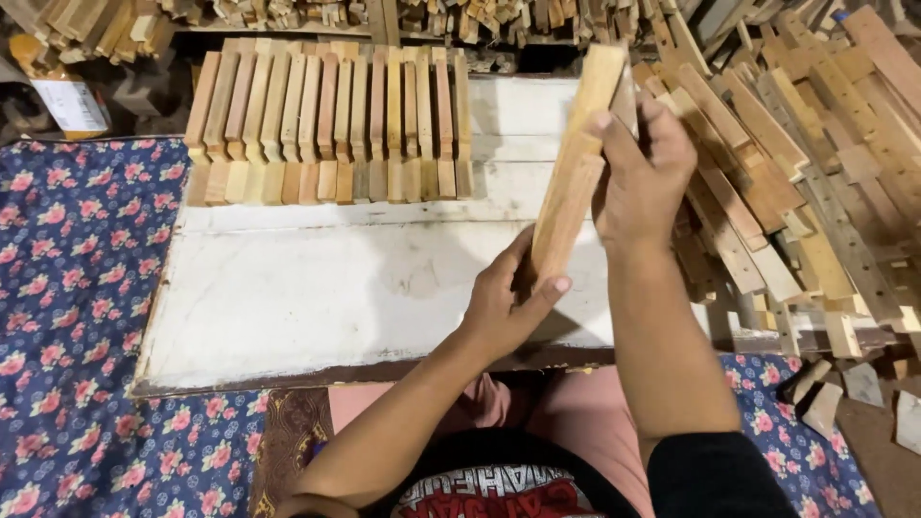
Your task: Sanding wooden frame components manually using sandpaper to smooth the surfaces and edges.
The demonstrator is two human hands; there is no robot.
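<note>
Gripping one long pale wooden slat [574,168] upright above the white painted desk [317,297], left hand [504,302] low and right hand [641,173] high, the person has a neat row of stacked slats [326,129] done and a loose heap of slats [815,192] left.

I see bare white worktop [317,297] before me; wooden block row [331,129] blocks behind, loose slat pile [806,192] crowds right.
</note>
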